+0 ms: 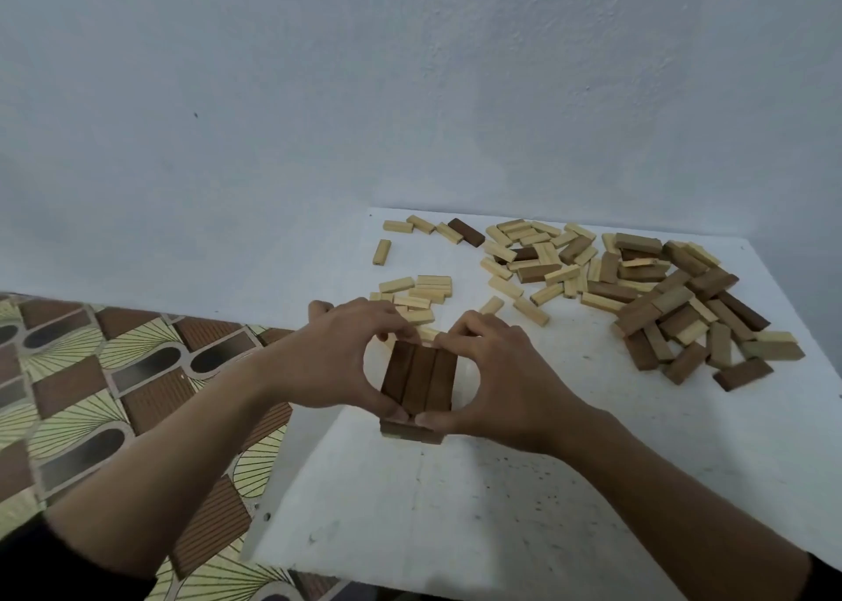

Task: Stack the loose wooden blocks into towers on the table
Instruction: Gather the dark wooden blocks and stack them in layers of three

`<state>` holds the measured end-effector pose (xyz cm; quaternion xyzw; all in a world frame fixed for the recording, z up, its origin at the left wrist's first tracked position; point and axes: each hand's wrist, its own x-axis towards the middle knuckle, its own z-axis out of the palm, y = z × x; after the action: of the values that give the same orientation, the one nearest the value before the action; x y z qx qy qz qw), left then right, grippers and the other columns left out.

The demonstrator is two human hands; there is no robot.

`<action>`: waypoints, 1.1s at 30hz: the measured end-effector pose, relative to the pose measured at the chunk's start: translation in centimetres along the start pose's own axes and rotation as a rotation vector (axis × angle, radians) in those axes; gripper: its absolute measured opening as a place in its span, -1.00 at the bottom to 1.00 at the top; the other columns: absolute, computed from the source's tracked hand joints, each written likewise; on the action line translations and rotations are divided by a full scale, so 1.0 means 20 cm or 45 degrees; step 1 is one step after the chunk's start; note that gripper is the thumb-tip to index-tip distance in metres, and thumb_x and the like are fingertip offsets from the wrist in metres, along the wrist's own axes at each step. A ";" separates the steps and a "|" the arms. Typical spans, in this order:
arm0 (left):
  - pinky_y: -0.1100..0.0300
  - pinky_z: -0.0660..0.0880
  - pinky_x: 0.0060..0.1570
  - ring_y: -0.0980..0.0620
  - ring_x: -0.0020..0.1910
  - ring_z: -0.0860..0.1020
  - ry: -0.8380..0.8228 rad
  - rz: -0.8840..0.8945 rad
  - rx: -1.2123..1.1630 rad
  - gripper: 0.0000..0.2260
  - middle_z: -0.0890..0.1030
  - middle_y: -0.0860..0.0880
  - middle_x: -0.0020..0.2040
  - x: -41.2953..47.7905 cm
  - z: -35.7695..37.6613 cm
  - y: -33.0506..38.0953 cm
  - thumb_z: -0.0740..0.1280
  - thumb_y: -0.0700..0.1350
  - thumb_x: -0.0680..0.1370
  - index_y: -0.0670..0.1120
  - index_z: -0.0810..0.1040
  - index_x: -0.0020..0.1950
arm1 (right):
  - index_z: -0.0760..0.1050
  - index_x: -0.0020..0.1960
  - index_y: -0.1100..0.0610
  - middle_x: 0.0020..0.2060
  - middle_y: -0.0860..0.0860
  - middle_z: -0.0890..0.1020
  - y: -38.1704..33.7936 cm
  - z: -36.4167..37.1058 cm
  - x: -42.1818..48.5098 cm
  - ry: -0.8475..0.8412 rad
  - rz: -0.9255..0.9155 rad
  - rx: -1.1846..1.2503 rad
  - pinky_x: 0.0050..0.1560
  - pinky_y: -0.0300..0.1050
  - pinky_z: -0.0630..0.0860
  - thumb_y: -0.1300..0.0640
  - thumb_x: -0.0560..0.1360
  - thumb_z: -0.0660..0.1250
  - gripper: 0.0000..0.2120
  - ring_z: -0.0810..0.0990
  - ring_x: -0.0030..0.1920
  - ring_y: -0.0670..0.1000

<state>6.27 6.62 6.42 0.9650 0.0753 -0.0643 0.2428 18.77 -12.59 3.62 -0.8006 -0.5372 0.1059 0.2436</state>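
A pale wall [410, 76] stands behind the white table [569, 486], and a patterned floor [91, 395] shows beyond the table's left edge. Toward the far right corner lies a heap of brown blocks [683, 309]. Along the far edge, pale blocks [524, 254] are scattered. A smaller group of pale blocks [419, 295] lies near the left edge.

Just in front of this group, close to the left edge, stands the tower [419, 382]. Its top layer is three dark blocks side by side. Under it there is perhaps only one lower layer, but the hands hide most of it.

The left hand [337, 354] grips the tower's left side and the right hand [496, 372] its right side. Their curled fingers are at the far end and their thumbs at the near end.
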 end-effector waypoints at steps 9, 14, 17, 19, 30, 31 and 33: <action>-0.04 0.18 0.31 0.27 0.23 0.36 0.030 -0.017 -0.060 -0.37 0.45 0.29 0.18 0.01 0.05 -0.02 0.59 0.27 0.29 0.21 0.47 0.29 | 0.46 0.39 -0.11 0.16 -0.18 0.46 0.01 -0.01 0.00 -0.086 0.064 -0.062 0.24 -0.05 0.31 -0.44 0.29 0.44 -0.23 0.32 0.17 -0.15; -0.04 0.17 0.29 0.26 0.25 0.35 0.019 -0.014 -0.056 -0.36 0.44 0.28 0.18 0.01 0.06 -0.02 0.58 0.26 0.30 0.22 0.46 0.32 | 0.48 0.38 -0.11 0.15 -0.18 0.48 0.01 -0.02 -0.01 -0.065 0.058 -0.040 0.24 -0.05 0.30 -0.43 0.29 0.46 -0.25 0.33 0.16 -0.15; -0.05 0.16 0.31 0.26 0.29 0.31 0.015 -0.009 -0.049 -0.36 0.41 0.28 0.21 0.01 0.07 -0.02 0.57 0.27 0.31 0.23 0.44 0.33 | 0.47 0.39 -0.10 0.18 -0.18 0.47 0.01 -0.01 -0.02 -0.051 0.047 -0.032 0.25 -0.06 0.28 -0.42 0.30 0.46 -0.24 0.32 0.18 -0.16; -0.05 0.15 0.32 0.26 0.31 0.30 0.016 -0.008 -0.042 -0.34 0.42 0.30 0.24 0.01 0.08 -0.02 0.56 0.29 0.31 0.23 0.43 0.34 | 0.46 0.41 -0.10 0.22 -0.18 0.48 0.01 0.00 -0.02 -0.045 0.048 -0.015 0.27 -0.06 0.28 -0.41 0.30 0.47 -0.23 0.32 0.20 -0.17; 0.03 0.14 0.28 0.33 0.21 0.33 0.025 0.006 -0.053 -0.29 0.41 0.47 0.11 -0.02 0.08 -0.01 0.40 0.39 0.23 0.25 0.43 0.35 | 0.49 0.41 -0.03 0.24 -0.11 0.63 0.01 0.04 -0.05 0.044 0.047 0.044 0.30 0.09 0.40 -0.42 0.28 0.46 -0.19 0.53 0.23 -0.09; 0.03 0.15 0.29 0.34 0.21 0.33 0.021 0.010 -0.057 -0.27 0.40 0.48 0.11 -0.02 0.08 -0.01 0.37 0.41 0.21 0.26 0.43 0.36 | 0.49 0.41 -0.03 0.24 -0.10 0.63 0.00 0.05 -0.05 0.047 0.048 0.041 0.30 0.08 0.40 -0.43 0.28 0.45 -0.19 0.53 0.23 -0.09; 0.03 0.15 0.29 0.36 0.21 0.34 0.024 0.013 -0.077 -0.28 0.43 0.46 0.13 -0.02 0.09 -0.02 0.39 0.39 0.22 0.27 0.42 0.36 | 0.49 0.41 -0.03 0.24 -0.10 0.63 0.00 0.05 -0.05 0.046 0.051 0.028 0.30 0.07 0.39 -0.45 0.29 0.43 -0.19 0.53 0.23 -0.08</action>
<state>5.68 6.07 4.81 0.9581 0.0745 -0.0516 0.2716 17.97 -13.24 2.62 -0.8102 -0.5154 0.1022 0.2597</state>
